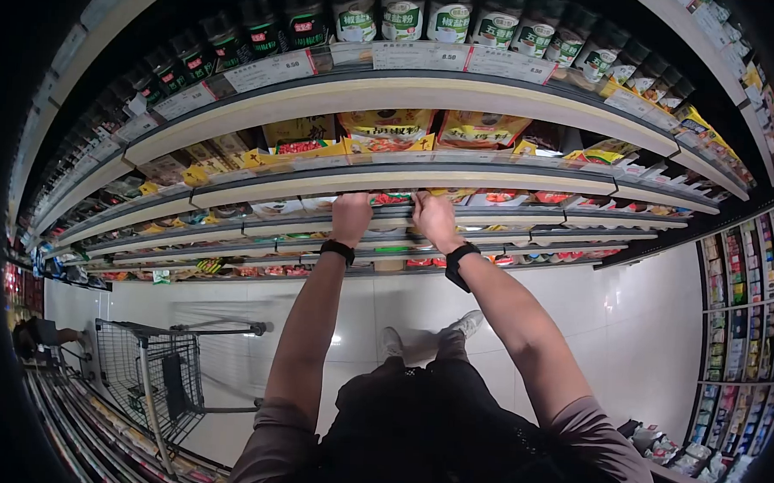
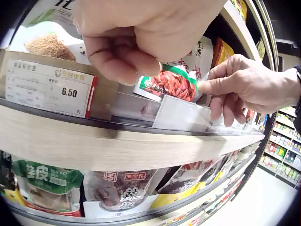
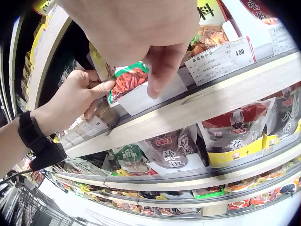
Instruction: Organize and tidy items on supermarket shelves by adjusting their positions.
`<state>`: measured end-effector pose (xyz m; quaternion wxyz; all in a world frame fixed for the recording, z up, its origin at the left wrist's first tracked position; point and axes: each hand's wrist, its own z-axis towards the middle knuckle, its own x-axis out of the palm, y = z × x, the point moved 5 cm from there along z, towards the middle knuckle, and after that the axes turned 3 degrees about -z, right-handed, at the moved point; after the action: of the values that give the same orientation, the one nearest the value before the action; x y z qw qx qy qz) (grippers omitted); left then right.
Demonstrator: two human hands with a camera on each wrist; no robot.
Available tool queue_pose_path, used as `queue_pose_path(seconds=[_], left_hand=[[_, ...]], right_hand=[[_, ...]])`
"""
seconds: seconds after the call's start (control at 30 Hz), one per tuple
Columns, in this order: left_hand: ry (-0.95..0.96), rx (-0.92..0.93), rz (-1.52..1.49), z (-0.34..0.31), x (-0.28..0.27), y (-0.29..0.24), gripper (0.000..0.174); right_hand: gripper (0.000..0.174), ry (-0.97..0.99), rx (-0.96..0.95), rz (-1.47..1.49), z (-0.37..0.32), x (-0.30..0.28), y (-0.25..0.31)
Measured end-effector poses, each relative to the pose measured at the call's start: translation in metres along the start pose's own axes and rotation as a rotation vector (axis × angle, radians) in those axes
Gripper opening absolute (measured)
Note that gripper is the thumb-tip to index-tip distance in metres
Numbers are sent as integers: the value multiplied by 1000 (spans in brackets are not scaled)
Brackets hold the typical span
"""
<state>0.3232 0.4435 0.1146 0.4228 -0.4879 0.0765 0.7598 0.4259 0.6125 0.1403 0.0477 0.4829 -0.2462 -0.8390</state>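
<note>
Both hands reach into a middle shelf, close together at a packet of red chilies point(image 2: 174, 85) with a green and white print. My left hand point(image 3: 70, 96) pinches the packet's left edge between thumb and curled fingers. At its right edge, my right hand point(image 2: 249, 84) pinches with thumb and forefinger, the other fingers hanging bent below. The packet stands behind the low front of a white carton point(image 3: 150, 99). In the head view the left hand point(image 1: 351, 218) and right hand point(image 1: 435, 219) hide most of the packet.
A price tag point(image 2: 49, 87) marked 6.50 lines the shelf edge beside the left hand. Bagged spices point(image 3: 235, 127) fill the shelf below, and spice jars point(image 1: 401, 18) stand on the top one. A shopping cart point(image 1: 152, 378) is on the floor behind left.
</note>
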Motion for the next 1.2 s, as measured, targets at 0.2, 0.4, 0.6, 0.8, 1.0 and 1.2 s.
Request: queue_pose_path(seconds=[0.2, 0.4, 0.6, 0.8, 1.0, 1.2], left_hand=[[-31, 69, -97, -6, 0, 4, 13], [51, -105, -91, -5, -9, -7, 19], [183, -164, -26, -5, -11, -4, 28], [159, -47, -81, -3, -1, 7, 30], [235, -45, -78, -6, -9, 0, 29], [283, -148, -139, -9, -17, -6, 28]], right_hand=[[27, 431, 279, 345, 5, 5, -5], [26, 206, 110, 189, 6, 13, -17], [26, 157, 40, 9, 5, 10, -8], [31, 333, -74, -89, 7, 3, -10], [27, 379, -225, -198, 1, 16, -14], [16, 333, -331, -295, -2, 13, -6]])
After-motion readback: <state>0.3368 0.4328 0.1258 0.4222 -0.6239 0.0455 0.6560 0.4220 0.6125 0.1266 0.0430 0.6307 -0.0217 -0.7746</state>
